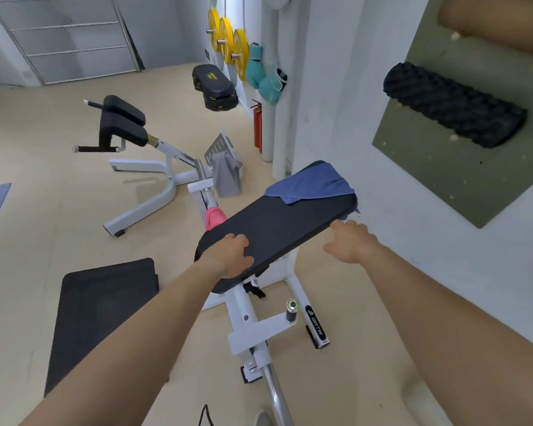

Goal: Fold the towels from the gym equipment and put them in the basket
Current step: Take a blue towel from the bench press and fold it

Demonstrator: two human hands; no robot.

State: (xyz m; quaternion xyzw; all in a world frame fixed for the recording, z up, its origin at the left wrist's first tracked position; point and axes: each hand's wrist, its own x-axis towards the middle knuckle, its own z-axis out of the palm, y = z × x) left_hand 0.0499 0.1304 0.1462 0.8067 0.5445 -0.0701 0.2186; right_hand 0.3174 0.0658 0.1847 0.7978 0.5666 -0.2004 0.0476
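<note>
a blue towel (313, 184) lies crumpled over the far end of a black bench (277, 222), its long axis crossing the pad, one corner folded toward the camera. the left hand (230, 256) rests on the near end, fingers curled and empty; the right hand (353, 241) hovers loosely spread by the pad's right edge. a grey towel (226, 176) hangs from a machine beyond.

Both bare arms were extended forward. The left hand (228, 256) lay palm-down, fingers curled. The right hand (350, 241) was open, fingers loosely spread.
</note>
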